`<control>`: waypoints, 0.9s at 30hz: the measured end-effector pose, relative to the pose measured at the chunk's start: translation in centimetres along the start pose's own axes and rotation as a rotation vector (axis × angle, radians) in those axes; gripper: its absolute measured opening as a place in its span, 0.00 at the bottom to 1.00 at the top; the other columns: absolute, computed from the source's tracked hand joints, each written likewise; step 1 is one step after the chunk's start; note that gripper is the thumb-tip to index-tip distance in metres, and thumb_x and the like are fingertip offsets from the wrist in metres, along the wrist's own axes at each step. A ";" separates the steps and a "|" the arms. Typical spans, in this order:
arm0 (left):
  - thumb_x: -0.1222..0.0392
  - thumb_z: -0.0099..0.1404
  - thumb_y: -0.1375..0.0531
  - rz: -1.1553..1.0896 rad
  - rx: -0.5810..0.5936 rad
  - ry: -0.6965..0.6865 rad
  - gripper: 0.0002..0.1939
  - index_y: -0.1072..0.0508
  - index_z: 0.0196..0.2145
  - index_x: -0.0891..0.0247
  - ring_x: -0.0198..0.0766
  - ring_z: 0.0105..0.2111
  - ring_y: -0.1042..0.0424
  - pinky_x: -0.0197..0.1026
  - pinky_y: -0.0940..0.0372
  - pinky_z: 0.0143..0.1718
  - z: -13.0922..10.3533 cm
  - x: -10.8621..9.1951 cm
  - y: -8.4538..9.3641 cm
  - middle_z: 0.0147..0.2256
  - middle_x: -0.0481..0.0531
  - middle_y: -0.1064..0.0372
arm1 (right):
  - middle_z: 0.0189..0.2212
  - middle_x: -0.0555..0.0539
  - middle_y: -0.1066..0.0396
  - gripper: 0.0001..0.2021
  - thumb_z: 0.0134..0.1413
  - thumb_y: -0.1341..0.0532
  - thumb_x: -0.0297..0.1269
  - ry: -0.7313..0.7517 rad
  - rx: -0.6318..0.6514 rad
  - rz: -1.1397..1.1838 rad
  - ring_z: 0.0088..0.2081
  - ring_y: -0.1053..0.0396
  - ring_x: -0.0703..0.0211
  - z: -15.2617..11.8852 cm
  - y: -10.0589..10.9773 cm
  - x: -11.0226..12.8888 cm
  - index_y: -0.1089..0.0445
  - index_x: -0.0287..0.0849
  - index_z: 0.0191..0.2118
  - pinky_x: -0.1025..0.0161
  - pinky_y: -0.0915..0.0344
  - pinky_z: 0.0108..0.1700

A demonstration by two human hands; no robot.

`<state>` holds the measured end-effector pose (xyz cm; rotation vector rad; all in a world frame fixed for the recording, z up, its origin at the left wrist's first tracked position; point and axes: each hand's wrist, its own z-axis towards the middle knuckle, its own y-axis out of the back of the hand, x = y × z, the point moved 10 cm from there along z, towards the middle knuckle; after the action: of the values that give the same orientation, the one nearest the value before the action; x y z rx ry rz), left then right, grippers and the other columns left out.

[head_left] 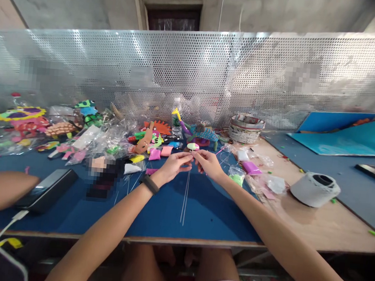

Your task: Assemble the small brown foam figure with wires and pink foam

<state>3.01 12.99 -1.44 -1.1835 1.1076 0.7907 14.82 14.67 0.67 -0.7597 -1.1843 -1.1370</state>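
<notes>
At your far left, another person's forearm (pixel 1 192) lies by a black device (pixel 59 188) with a white cable (pixel 19 217) plugged in. Beyond it sit colourful figures, some among clear plastic: a pink one with a yellow-and-purple top (pixel 31 127), a brown spotted one (pixel 62 128) and a green one (pixel 92 118). Nearer the middle come an orange spiky figure (pixel 162 127), a pink packet (pixel 155 154) and a white packet (pixel 133 169).

Your left hand (pixel 176 165), banded at the wrist, has thumb and forefinger drawn narrow on a small brown piece (pixel 189 150) above the blue mat (pixel 161 217). A pink-and-white part (pixel 192 146) shows just above the piece; whether they are joined, you can't tell here. Two thin wires (pixel 184 201) run below your fingers — whether fixed to the piece is unclear. Your right hand (pixel 210 163) meets the left, its fingertips pinched on the same piece.

As far as done and left goes, the figures around you look fully shaped, while your piece seems small and part-made — and packets remain, like the purple one (pixel 251 168) right of your hands. Farther right stand a woven basket (pixel 246 129) and a white roll (pixel 314 191).
</notes>
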 end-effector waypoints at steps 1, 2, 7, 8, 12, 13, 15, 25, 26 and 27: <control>0.55 0.54 0.28 0.013 0.006 0.001 0.17 0.20 0.39 0.65 0.31 0.33 0.29 0.35 0.30 0.35 0.0 0.1 -0.2 0.36 0.51 0.27 | 0.23 0.53 0.34 0.20 0.56 0.37 0.56 0.003 -0.009 0.004 0.16 0.36 0.68 0.0 0.1 0.0 0.29 0.40 0.35 0.70 0.40 0.14; 0.54 0.54 0.28 0.029 0.008 0.002 0.17 0.20 0.39 0.65 0.31 0.33 0.29 0.36 0.30 0.35 -0.1 0.2 -0.2 0.36 0.51 0.27 | 0.22 0.53 0.34 0.20 0.56 0.37 0.55 0.004 -0.019 0.005 0.16 0.37 0.68 0.0 0.3 0.0 0.29 0.40 0.35 0.70 0.40 0.14; 0.52 0.53 0.28 0.105 0.013 0.008 0.19 0.20 0.40 0.64 0.32 0.33 0.29 0.37 0.31 0.36 0.0 0.6 -0.1 0.36 0.52 0.27 | 0.22 0.52 0.32 0.18 0.55 0.36 0.52 0.011 -0.045 -0.016 0.16 0.38 0.69 0.1 0.7 0.0 0.26 0.39 0.35 0.71 0.42 0.15; 0.51 0.53 0.28 0.115 0.011 0.010 0.19 0.20 0.40 0.64 0.32 0.33 0.29 0.37 0.31 0.36 0.0 0.6 0.0 0.36 0.52 0.27 | 0.23 0.52 0.31 0.18 0.55 0.36 0.52 0.011 -0.046 -0.020 0.17 0.38 0.68 0.1 0.8 0.0 0.25 0.39 0.34 0.71 0.43 0.15; 0.51 0.53 0.28 0.132 0.000 0.017 0.20 0.20 0.41 0.64 0.32 0.34 0.29 0.38 0.30 0.38 0.1 0.8 0.2 0.38 0.53 0.27 | 0.25 0.49 0.28 0.17 0.54 0.36 0.51 -0.006 -0.058 -0.020 0.18 0.37 0.68 0.3 1.0 -0.3 0.25 0.39 0.33 0.71 0.42 0.15; 0.50 0.53 0.28 0.133 -0.002 0.016 0.20 0.20 0.41 0.64 0.32 0.35 0.29 0.38 0.30 0.39 0.1 0.9 0.2 0.39 0.53 0.26 | 0.26 0.49 0.27 0.17 0.54 0.36 0.51 -0.012 -0.064 -0.021 0.18 0.37 0.68 0.3 1.0 -0.4 0.25 0.39 0.33 0.71 0.42 0.16; 0.50 0.53 0.28 0.137 -0.008 0.014 0.21 0.20 0.41 0.64 0.33 0.35 0.29 0.39 0.30 0.39 0.0 0.9 0.3 0.39 0.54 0.26 | 0.26 0.48 0.27 0.17 0.54 0.36 0.51 -0.024 -0.074 -0.026 0.18 0.37 0.68 0.4 1.1 -0.5 0.25 0.38 0.32 0.71 0.41 0.16; 0.49 0.54 0.28 0.200 -0.006 0.002 0.20 0.20 0.41 0.64 0.32 0.33 0.29 0.40 0.30 0.38 -0.1 0.7 0.2 0.37 0.53 0.27 | 0.24 0.50 0.29 0.15 0.54 0.36 0.48 -0.062 -0.117 -0.031 0.18 0.37 0.69 0.5 1.7 -1.0 0.26 0.39 0.30 0.71 0.41 0.16; 0.49 0.54 0.28 0.204 -0.005 0.000 0.20 0.20 0.41 0.64 0.32 0.33 0.29 0.40 0.30 0.38 -0.1 0.6 0.2 0.36 0.53 0.27 | 0.24 0.50 0.29 0.15 0.54 0.36 0.47 -0.068 -0.118 -0.026 0.18 0.38 0.69 0.4 1.7 -1.0 0.27 0.39 0.30 0.71 0.41 0.16; 0.49 0.54 0.28 0.207 -0.005 -0.003 0.20 0.20 0.41 0.64 0.32 0.33 0.29 0.39 0.30 0.38 -0.1 0.6 0.2 0.36 0.52 0.28 | 0.24 0.50 0.29 0.14 0.54 0.36 0.47 -0.075 -0.116 -0.022 0.18 0.38 0.69 0.4 1.7 -0.9 0.27 0.39 0.30 0.71 0.41 0.16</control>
<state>2.97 12.90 -2.04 -1.0823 1.2394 0.9544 16.35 15.78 0.03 -0.8867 -1.1995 -1.2126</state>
